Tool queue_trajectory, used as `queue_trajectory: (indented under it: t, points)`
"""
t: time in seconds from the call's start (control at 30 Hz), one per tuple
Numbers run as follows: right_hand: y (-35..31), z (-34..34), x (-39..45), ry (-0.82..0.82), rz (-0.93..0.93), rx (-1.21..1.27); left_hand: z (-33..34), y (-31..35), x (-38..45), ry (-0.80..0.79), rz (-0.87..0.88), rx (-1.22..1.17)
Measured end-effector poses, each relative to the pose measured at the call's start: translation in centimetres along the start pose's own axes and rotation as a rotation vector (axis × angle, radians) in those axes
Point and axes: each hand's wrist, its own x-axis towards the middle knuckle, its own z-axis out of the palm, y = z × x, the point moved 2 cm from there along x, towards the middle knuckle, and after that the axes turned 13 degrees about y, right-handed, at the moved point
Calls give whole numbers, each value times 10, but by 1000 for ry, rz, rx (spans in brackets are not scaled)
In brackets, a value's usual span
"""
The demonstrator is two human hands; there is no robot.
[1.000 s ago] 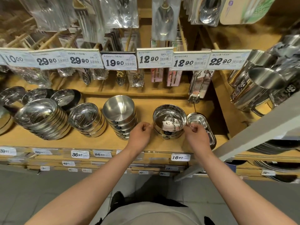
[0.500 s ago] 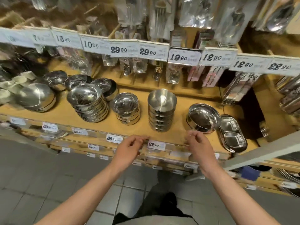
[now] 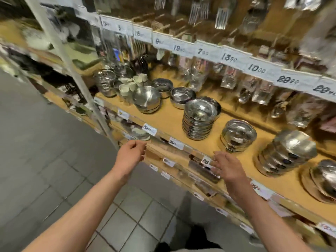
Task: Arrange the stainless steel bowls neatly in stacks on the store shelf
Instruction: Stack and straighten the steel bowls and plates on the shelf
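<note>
Stacks of stainless steel bowls [image 3: 199, 120] stand along the wooden shelf [image 3: 169, 122]; motion blur hides an exact count, and the rightmost stack is cut off. Left hand [image 3: 130, 157] and right hand [image 3: 228, 168] hover before the shelf edge, fingers loosely open, holding nothing.

View: swung left along the shelf [image 3: 169, 122]; frame now blurred, the shelf runs on a slant.
Left hand [image 3: 130, 157]: a second ago at the rim of a bowl stack, now out in front of the shelf edge over the floor [image 3: 45, 160], fingers loosely curled, holding nothing.
Right hand [image 3: 228, 169]: off that same stack, now at the shelf's front edge near a price tag [image 3: 206, 161], fingers spread and relaxed.
Tall bowl stack [image 3: 199, 120]: formerly far left, now mid-frame.
Newly in view: cups [image 3: 131, 86], white upright post [image 3: 72, 70].
</note>
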Motion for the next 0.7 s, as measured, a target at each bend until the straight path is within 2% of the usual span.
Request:
queue_trajectory:
  t: [0.17,0.4,0.7]
  points:
    - [-11,72,11,-97,-17,-83,-29,9,36,37,-5,-43]
    - [-39,173,59,-220,-25,-61,-45,38,124,26,-6,-9]
    - [-57,290,151,-169,78,-25,-53,80,251,18,4,123]
